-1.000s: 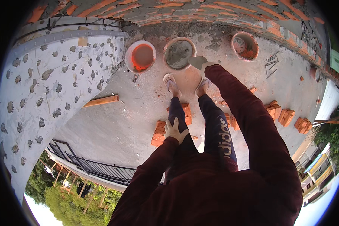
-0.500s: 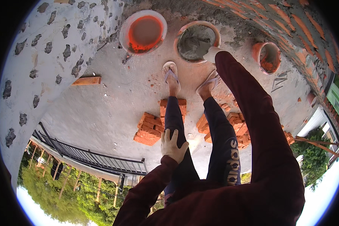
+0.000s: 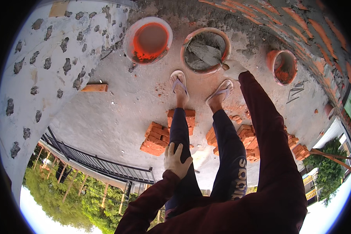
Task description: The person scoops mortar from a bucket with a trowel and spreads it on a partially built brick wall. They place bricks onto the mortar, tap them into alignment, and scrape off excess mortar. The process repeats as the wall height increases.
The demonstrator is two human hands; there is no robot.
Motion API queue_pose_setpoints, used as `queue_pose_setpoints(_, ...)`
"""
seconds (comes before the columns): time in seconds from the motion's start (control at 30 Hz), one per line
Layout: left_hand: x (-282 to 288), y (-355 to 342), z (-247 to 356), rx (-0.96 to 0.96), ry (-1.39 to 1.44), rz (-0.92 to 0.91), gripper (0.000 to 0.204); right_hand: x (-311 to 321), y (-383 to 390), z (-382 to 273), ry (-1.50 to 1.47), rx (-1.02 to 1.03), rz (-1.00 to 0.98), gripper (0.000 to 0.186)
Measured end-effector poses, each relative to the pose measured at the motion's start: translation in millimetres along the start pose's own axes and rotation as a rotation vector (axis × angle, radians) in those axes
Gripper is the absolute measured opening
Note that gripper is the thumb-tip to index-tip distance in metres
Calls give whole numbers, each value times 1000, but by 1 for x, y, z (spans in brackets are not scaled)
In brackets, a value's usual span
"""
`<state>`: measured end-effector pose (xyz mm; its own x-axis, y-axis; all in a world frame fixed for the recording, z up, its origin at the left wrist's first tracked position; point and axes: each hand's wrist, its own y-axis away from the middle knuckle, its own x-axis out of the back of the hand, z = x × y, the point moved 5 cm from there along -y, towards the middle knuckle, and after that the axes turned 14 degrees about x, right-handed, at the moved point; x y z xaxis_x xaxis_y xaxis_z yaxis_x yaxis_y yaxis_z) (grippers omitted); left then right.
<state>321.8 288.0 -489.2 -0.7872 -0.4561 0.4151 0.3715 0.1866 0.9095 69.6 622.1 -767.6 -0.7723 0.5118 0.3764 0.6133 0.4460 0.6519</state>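
My right hand (image 3: 234, 69), in a pale glove, is closed round the handle of a trowel (image 3: 205, 54) at the right rim of a round basin (image 3: 227, 46). The trowel's broad grey blade lies over the wet grey mortar (image 3: 195, 64) in that basin, smeared with the same mix. My left hand (image 3: 177, 160), also pale-gloved, rests on my left leg near the knee, its fingers spread and nothing in it.
An orange basin (image 3: 167, 26) of murky liquid stands left of the mortar, and an orange bucket (image 3: 285, 80) to the right. Brick stacks (image 3: 155, 138) flank my legs. A brick wall (image 3: 296, 31), pocked pale wall (image 3: 23, 89) and black railing (image 3: 93, 160) border the floor.
The trowel blade now shows plainly over the mortar. My right hand has shifted slightly right and down in the picture. The left hand stays on the leg; the whole view has tilted a little.
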Motion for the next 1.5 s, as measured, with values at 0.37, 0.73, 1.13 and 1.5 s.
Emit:
queue_pose_setpoints(0.37,33,19,32,-66,78,245,76,211,334,-251,-140,169,-30,28)
queue_pose_setpoints(0.73,196,43,124,-309,185,280,65,510,675,-579,132,432,466,33)
queue_pose_setpoints(1.13,255,-65,26,-191,-47,159,83,510,637,-629,1346,106,1251,43)
queue_pose_setpoints(1.5,339,-127,87,-389,-223,125,55,506,623,-679,-767,199,809,35)
